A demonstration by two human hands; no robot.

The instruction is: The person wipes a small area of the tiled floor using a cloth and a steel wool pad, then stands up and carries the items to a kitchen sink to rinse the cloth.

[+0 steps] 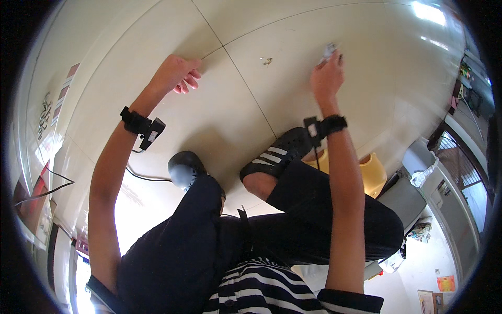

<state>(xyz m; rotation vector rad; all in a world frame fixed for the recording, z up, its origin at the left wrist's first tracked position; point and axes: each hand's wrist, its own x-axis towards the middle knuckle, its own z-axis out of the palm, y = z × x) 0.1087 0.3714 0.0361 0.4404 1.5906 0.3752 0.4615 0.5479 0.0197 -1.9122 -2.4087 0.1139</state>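
Observation:
My right hand is shut on a small crumpled whitish-grey wad, perhaps tissue or cloth, held low at the tiled floor. Motion blur hides the wad's detail, and I cannot tell whether it touches the tiles. Between my two hands, nearer the right one, a few small brownish crumbs lie on the floor. My left hand holds nothing; its fingers are loosely curled and apart, close to a tile joint. Each wrist wears a black strap with a small black device, the left and the right.
My feet wear black slip-on shoes, one with white stripes. Yellow plastic objects stand by my right knee. Farther right is a grey bin with a white plastic bag. A black cable runs along the floor at the left.

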